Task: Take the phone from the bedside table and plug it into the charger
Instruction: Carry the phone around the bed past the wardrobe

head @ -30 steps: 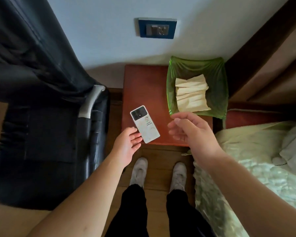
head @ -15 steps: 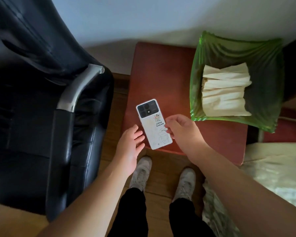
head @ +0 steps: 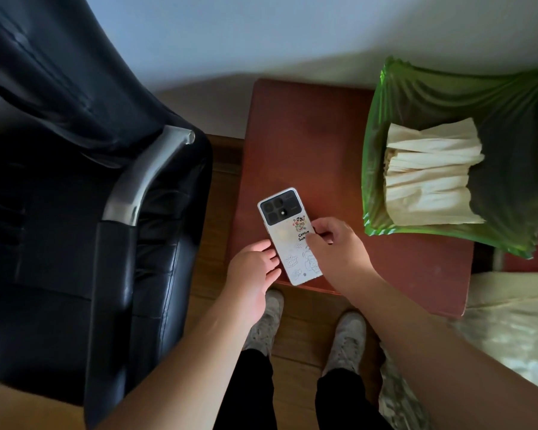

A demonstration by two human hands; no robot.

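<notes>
Right hand [head: 336,248]: fingers curled over the right long edge of the phone [head: 288,235], thumb on its back; contact visible, full grip cannot be confirmed. Left hand [head: 252,274]: fingers loosely spread, tips at the phone's left long edge, closed on nothing. Phone: face down, camera block away from the fingers, lying at the near left corner of the bedside table [head: 308,144]. Beyond the right hand: green bag [head: 503,119] holding folded paper [head: 429,178]. Left of the left hand: black chair [head: 75,181].
</notes>
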